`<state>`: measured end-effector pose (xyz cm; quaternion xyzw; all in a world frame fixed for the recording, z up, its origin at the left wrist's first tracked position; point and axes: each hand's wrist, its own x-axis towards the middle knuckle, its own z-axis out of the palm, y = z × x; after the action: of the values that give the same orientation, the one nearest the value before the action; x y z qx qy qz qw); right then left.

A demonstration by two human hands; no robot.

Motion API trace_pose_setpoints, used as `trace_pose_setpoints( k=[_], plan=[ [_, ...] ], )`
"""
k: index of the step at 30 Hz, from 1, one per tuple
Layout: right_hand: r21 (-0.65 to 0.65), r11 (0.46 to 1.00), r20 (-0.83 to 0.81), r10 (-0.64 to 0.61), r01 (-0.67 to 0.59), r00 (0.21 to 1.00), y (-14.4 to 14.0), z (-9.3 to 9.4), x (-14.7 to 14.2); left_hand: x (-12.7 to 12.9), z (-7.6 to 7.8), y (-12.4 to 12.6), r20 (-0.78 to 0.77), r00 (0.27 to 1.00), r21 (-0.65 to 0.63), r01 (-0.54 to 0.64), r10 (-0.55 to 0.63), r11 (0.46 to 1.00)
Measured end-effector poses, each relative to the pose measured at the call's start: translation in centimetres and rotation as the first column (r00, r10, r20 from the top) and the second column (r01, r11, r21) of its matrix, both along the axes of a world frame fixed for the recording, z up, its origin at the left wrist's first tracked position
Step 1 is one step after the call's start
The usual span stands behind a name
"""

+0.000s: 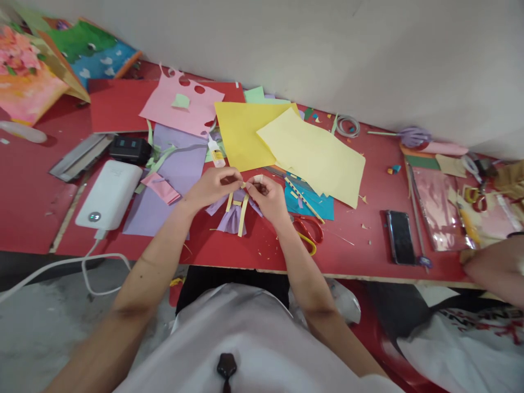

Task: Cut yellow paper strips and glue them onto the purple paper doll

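My left hand and my right hand meet over the red table, both pinching a small purple paper piece with pale yellow strips hanging from it. The fingertips of both hands grip its top end, close together. Just behind the hands lie a purple sheet, a glue bottle and yellow paper sheets. Red-and-yellow scissors rest right of my right hand.
A white power bank with its cable sits at the left, beside a black device. A phone lies at the right. Another person's arm rests at the right edge. Pink paper and painted artwork lie at the back.
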<state>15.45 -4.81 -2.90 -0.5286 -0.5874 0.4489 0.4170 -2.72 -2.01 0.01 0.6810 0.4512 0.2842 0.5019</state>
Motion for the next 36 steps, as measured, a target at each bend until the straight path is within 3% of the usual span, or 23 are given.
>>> trace_pose_setpoints(
  k=[15,36],
  plan=[
    [-0.051,0.999,-0.017,0.005,-0.005,1.0,0.5,-0.3,0.2,-0.1,-0.6,0.6,0.003,0.999,-0.029,-0.051,0.051,0.998],
    [-0.038,0.999,0.002,-0.022,0.022,1.0,0.5,-0.7,0.5,-0.5,-1.0,0.8,0.015,0.999,-0.205,-0.028,0.032,0.978]
  ],
)
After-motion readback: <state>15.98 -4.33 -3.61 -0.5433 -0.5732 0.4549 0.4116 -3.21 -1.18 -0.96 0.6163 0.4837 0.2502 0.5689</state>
